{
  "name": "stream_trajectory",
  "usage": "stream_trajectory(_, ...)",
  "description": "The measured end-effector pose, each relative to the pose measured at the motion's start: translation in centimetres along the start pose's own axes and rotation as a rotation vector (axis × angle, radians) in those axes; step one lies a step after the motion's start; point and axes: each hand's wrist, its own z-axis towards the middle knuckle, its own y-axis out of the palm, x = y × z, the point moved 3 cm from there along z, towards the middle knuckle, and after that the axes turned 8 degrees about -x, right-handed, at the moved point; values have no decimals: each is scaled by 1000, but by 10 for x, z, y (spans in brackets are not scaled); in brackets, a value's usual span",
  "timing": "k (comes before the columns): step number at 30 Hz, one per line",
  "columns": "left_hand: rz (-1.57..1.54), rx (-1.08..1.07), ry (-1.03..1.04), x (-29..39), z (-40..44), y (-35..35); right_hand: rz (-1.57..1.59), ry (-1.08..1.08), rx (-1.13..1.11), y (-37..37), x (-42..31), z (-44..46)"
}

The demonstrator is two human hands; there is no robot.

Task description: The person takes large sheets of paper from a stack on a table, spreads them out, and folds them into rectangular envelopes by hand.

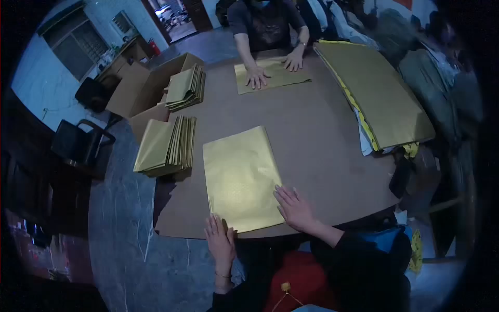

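Observation:
A gold paper sheet, apparently folded, lies flat on the brown table top in front of me. My left hand rests at its near left corner, fingers stretched out and pointing away from me. On the sheet's right edge, near the lower corner, lies my right hand with its fingers extended flat. Neither hand grasps anything. To the left stand two piles of folded gold paper, a nearer one and a farther one.
Across the table a person presses both hands on another gold sheet. A thick stack of large gold sheets covers the right side. Beyond the left edge are an open cardboard box and a black chair.

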Motion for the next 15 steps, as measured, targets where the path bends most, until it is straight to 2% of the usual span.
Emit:
stream_trajectory(1,-28,-21,92,9,7,1,2,28,20,0,0,0)
stream_trajectory(4,-149,-72,198,34,20,9,-28,17,-11,9,0,1)
stream_trajectory(9,-87,-163,169,37,28,25,-49,28,-20,8,3,0)
stream_trajectory(11,-53,-81,177,35,27,30,173,43,-64,9,6,3)
stream_trajectory(12,-57,-82,173,35,27,29,179,43,-65,9,7,8)
stream_trajectory(15,-64,-78,169,36,27,29,624,272,50,-7,39,44)
